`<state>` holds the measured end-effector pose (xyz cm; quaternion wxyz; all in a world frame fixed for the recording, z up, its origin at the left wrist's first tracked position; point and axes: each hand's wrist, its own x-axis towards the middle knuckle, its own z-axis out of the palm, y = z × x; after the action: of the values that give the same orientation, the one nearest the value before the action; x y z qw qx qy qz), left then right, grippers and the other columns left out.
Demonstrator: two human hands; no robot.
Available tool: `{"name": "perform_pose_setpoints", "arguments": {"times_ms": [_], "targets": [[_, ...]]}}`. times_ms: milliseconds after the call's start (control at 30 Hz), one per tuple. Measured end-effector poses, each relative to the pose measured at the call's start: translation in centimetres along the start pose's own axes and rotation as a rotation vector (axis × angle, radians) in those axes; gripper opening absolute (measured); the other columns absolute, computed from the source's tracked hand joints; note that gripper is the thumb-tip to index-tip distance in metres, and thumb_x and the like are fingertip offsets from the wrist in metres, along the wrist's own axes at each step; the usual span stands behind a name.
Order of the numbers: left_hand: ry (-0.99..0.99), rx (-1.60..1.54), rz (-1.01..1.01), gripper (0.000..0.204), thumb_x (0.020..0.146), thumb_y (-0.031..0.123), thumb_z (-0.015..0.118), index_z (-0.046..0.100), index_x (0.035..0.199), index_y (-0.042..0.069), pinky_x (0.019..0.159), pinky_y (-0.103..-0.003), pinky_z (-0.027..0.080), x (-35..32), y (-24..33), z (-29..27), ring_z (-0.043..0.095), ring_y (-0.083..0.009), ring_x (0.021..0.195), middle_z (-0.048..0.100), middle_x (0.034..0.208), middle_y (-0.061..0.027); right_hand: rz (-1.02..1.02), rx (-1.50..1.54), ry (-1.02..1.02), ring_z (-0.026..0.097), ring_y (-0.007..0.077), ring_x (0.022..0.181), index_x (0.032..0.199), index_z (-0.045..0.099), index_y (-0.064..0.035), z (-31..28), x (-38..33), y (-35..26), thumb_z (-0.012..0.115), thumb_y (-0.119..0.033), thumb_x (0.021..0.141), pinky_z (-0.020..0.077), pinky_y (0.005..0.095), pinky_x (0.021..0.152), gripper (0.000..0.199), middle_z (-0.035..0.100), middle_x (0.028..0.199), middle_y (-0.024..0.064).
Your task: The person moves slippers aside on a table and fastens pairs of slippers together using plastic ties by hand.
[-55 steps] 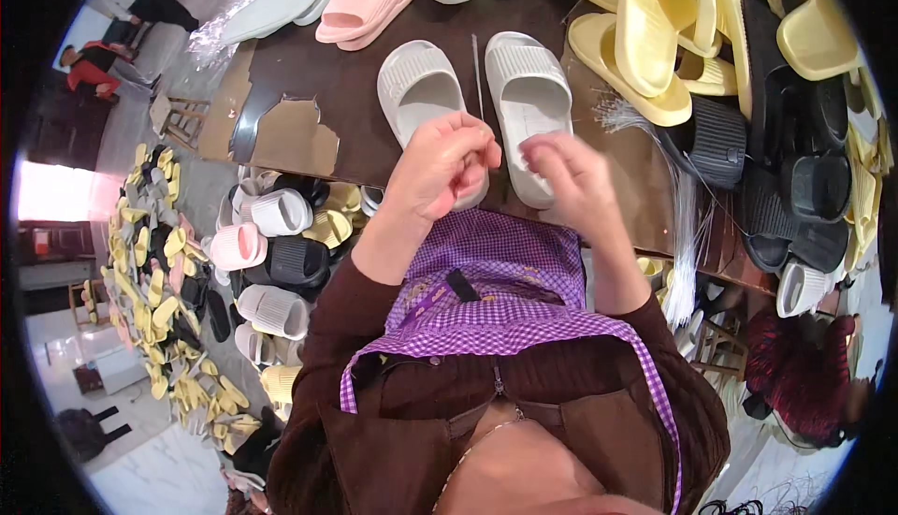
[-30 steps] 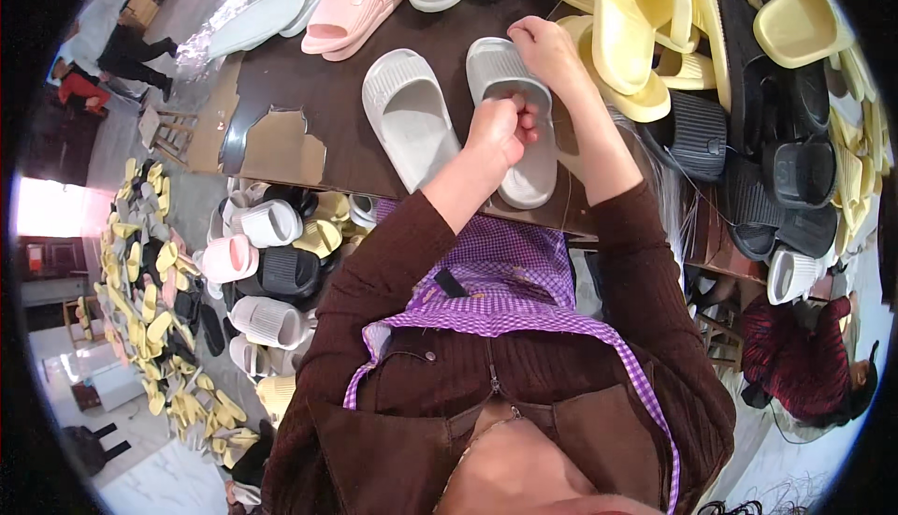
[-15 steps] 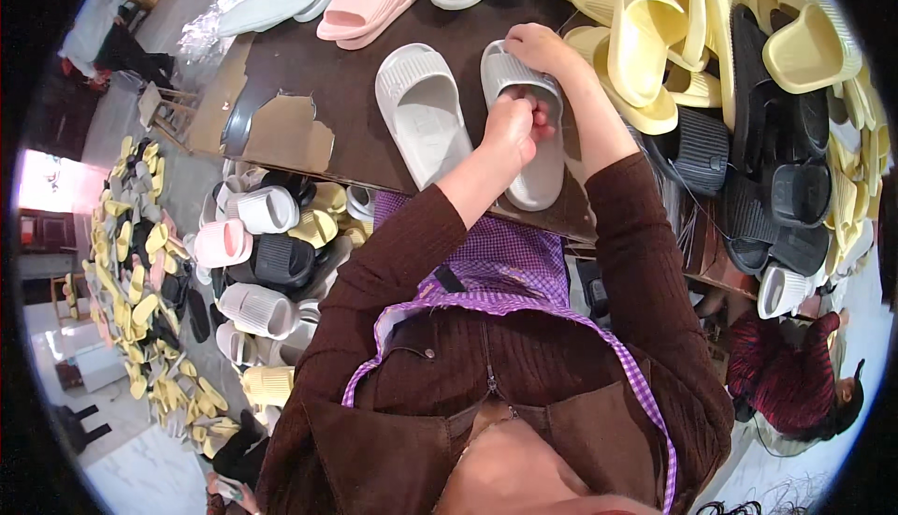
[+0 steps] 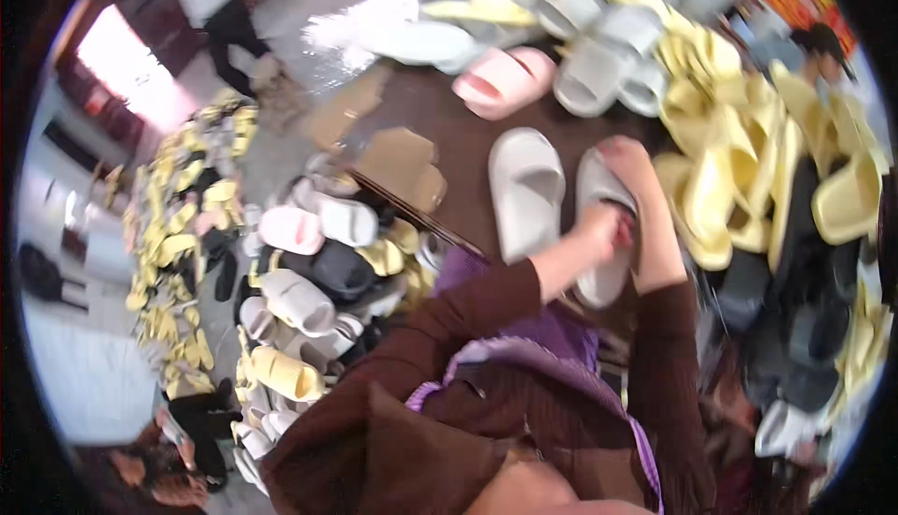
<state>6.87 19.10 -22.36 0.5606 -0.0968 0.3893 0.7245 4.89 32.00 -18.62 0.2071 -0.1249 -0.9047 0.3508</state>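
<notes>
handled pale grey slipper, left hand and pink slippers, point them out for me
Handled pale grey slipper (image 4: 601, 285): head view, heel end of the footbed.
Left hand (image 4: 598, 233): head view, back of the hand.
Pink slippers (image 4: 505, 75): head view, upper side, blurred.

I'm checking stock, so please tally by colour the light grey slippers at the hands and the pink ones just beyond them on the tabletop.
Light grey slippers: 2, side by side, the left hand and right hand both at one
Pink slippers: 2, overlapping
Total: 4
</notes>
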Motion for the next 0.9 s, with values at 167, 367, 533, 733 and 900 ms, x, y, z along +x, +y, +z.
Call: {"name": "perform_pose_setpoints", "arguments": {"times_ms": [167, 367, 533, 733, 900], "targets": [[-0.150, 0.207, 0.255, 0.013, 0.078, 0.003, 0.046, 0.055, 0.087, -0.001, 0.036, -0.030, 0.040, -4.2, -1.7, -0.1, 0.051, -0.0166, 0.044, 0.057, 0.065, -0.0100, 0.191, 0.117, 0.229, 0.063, 0.0195, 0.068, 0.094, 0.061, 0.0024, -1.3, -2.1, -0.9, 0.059, -0.006, 0.073, 0.0491, 0.0291, 0.064, 0.022, 0.065, 0.075, 0.0138], [-0.199, 0.341, 0.358, 0.023, 0.082, 0.005, 0.049, 0.050, 0.104, -0.001, 0.042, -0.026, 0.043, -11.0, -0.1, -0.9, 0.054, -0.0129, 0.051, 0.060, 0.075, -0.0093, 0.162, 0.436, 0.345, 0.058, 0.0125, 0.060, 0.096, 0.058, 0.0042, -2.3, -1.6, -1.4, 0.056, 0.001, 0.078, 0.0458, 0.0239, 0.054, 0.018, 0.063, 0.070, 0.0081], [-0.379, 0.366, 0.322, 0.022, 0.084, 0.005, 0.050, 0.050, 0.106, 0.002, 0.049, -0.024, 0.045, -12.2, 1.1, -1.4, 0.057, -0.0113, 0.062, 0.063, 0.087, -0.0094, 0.121, 0.497, 0.297, 0.053, 0.0100, 0.054, 0.095, 0.056, 0.0020, -1.8, -1.0, -0.2, 0.054, 0.001, 0.080, 0.0423, 0.0221, 0.048, 0.015, 0.061, 0.069, 0.0063], [-0.497, 0.283, 0.386, 0.017, 0.088, 0.007, 0.050, 0.051, 0.105, 0.005, 0.054, -0.023, 0.046, -12.9, 2.0, -1.8, 0.058, -0.0112, 0.070, 0.063, 0.095, -0.0092, 0.127, 0.516, 0.351, 0.052, 0.0089, 0.053, 0.090, 0.055, -0.0011, -2.1, -1.5, -0.7, 0.053, -0.003, 0.083, 0.0412, 0.0214, 0.047, 0.008, 0.060, 0.069, 0.0042], [-0.376, 0.257, 0.481, 0.010, 0.092, 0.014, 0.051, 0.053, 0.098, 0.007, 0.055, -0.022, 0.047, -13.2, 2.9, -2.3, 0.058, -0.0102, 0.067, 0.064, 0.094, -0.0088, 0.233, 0.604, 0.379, 0.052, 0.0107, 0.054, 0.088, 0.053, 0.0002, -2.3, -1.9, -1.4, 0.052, -0.001, 0.083, 0.0424, 0.0225, 0.049, 0.005, 0.059, 0.068, 0.0058]]}}
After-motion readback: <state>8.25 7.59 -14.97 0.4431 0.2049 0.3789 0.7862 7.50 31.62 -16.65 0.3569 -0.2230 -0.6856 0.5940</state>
